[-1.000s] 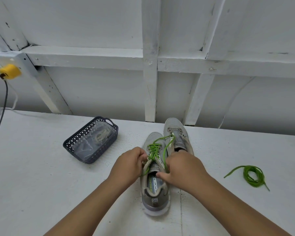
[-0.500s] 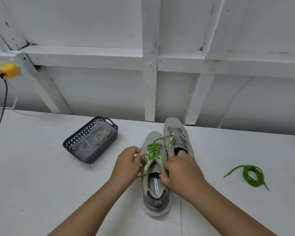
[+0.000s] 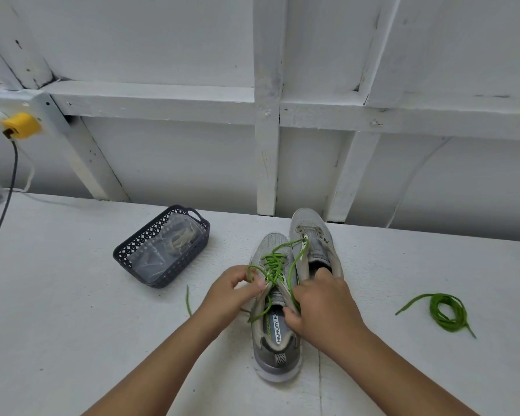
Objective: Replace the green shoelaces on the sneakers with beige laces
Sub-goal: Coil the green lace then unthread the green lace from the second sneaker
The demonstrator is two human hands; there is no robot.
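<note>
Green shoelaces are the matter here, and one of them, a thin bright green cord (image 3: 275,262), is threaded through the eyelets of the nearer grey mesh sneaker (image 3: 275,325) at the middle of the white painted table (image 3: 72,340).

From the left: a yellow plug (image 3: 21,126) sits on the white wall rail, its dark cable (image 3: 0,223) hanging down to the table's left edge. A dark plastic lattice basket (image 3: 162,247) stands further in, holding a clear bag with pale laces, apart from the shoes with bare table between. A loose green end (image 3: 188,300) lies just right of the basket's near corner.

The left hand (image 3: 231,292) pinches a loop of the green cord at the sneaker's left side, so its grip is closed on the lace. The right hand (image 3: 321,301) curls round the sneaker's right eyelet edge, fingers tucked into the opening. The second grey sneaker (image 3: 312,235), with no lace threaded in it, stands touching the first, its toe close to the wall.

Well to the right, a coiled green shoelace (image 3: 445,310) lies alone, with open table all round it.
</note>
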